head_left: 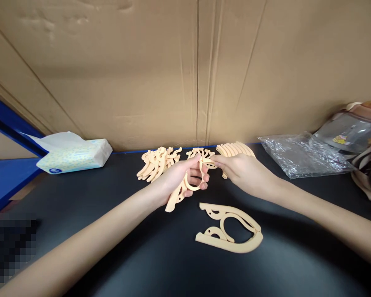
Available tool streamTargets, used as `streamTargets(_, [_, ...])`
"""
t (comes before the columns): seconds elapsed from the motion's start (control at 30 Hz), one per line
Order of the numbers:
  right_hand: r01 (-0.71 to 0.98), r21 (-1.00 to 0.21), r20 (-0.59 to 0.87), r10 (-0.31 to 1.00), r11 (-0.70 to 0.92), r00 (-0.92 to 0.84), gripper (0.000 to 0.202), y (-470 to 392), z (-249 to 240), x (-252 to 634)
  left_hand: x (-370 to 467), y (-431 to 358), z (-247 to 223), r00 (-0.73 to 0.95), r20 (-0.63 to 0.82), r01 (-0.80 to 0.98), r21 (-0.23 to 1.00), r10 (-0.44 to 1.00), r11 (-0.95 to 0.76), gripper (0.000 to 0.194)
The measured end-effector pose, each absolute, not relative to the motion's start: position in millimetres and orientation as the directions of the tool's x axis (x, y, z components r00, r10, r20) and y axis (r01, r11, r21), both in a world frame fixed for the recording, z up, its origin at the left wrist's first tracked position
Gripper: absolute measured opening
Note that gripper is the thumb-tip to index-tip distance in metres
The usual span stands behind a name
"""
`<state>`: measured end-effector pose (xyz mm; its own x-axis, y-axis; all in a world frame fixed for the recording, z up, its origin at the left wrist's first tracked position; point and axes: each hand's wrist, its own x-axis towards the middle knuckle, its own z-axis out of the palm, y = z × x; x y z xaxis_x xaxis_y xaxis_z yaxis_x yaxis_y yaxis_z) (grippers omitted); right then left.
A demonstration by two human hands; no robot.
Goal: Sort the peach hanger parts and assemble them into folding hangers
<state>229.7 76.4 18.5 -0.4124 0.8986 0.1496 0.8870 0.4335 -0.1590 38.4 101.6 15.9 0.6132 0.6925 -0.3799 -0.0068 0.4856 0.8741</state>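
Observation:
My left hand grips a pale orange plastic hanger piece, its ring loop showing between my fingers and its long end pointing down toward me. My right hand meets it from the right, fingertips pinching the top of the same piece. Behind my hands lie piles of like pieces: a fanned pile at the left, a small pile in the middle, a stacked row at the right. A folded hanger lies flat on the black table in front of my hands.
A tissue pack sits at the back left beside a blue frame. A crumpled clear plastic bag and a brown bag lie at the right. A cardboard wall closes the back.

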Motion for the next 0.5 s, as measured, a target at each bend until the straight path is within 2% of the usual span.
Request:
streamTargets(0.07, [0.832,-0.375,0.117,0.911,0.409,-0.396,0.032,81.4,18.8,234.8,38.8,97.3,18.6,0.565,-0.329,0.088,0.936,0.757,0.341,0.038])
streamTargets(0.13, [0.755,-0.555,0.068,0.924,0.348,-0.376,0.037,90.3,20.7,244.2,39.1,91.8,21.8,0.517,-0.203,0.202,0.973,0.832,0.111,0.038])
streamTargets(0.2, [0.726,-0.638,0.047,0.954,0.258,-0.298,0.040,102.4,24.0,258.4,39.5,86.9,23.7,0.501,-0.093,0.295,0.953,0.861,-0.069,0.037])
streamTargets(0.27, [0.801,-0.567,0.125,0.981,0.192,-0.146,0.037,115.8,27.6,276.1,40.2,84.3,23.5,0.514,-0.070,0.342,0.931,0.855,-0.130,0.037])
streamTargets(0.37, [0.950,-0.310,0.235,0.971,0.021,0.055,0.030,133.5,29.4,303.5,41.4,85.1,20.8,0.512,-0.068,0.364,0.920,0.856,-0.145,0.038])
streamTargets(0.5, [0.987,-0.095,0.148,0.979,-0.127,0.141,0.032,145.9,20.4,325.8,42.5,87.7,18.1,0.511,-0.106,0.373,0.921,0.853,-0.109,0.039])
